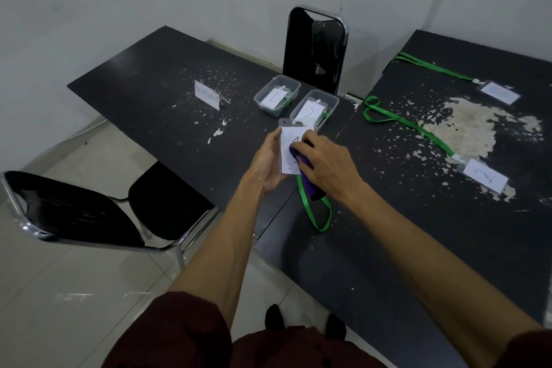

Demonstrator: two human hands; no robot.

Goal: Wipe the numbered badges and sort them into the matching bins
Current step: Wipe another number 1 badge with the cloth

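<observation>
A badge is being held up above the gap between the two desks, just near of the bins. It is being gripped by the left hand, whose fingers are curled round its left edge from behind. Its face is being rubbed with a purple cloth, which is being pressed down by the right hand, closed over the cloth with the knuckles up. The numeral is partly being covered by the cloth, so it cannot be read with certainty.

The badge's long axis is running near to far, with the clip end pointing far, towards the bins. Its green strap is hanging down from its near end in a loop. The bin marked 2 is lying directly beyond the clip end, almost touching it in this view. The bin marked 1 is lying just beside that one, farther and to the left. Both are being reached most easily by the left hand, which is carrying the badge. A short push away from the body is probably all that is being called for once wiping is done.

Both forearms are being held out forward and converging. Two more badges, one marked 2 and a farther one, are lying on the right desk.
</observation>
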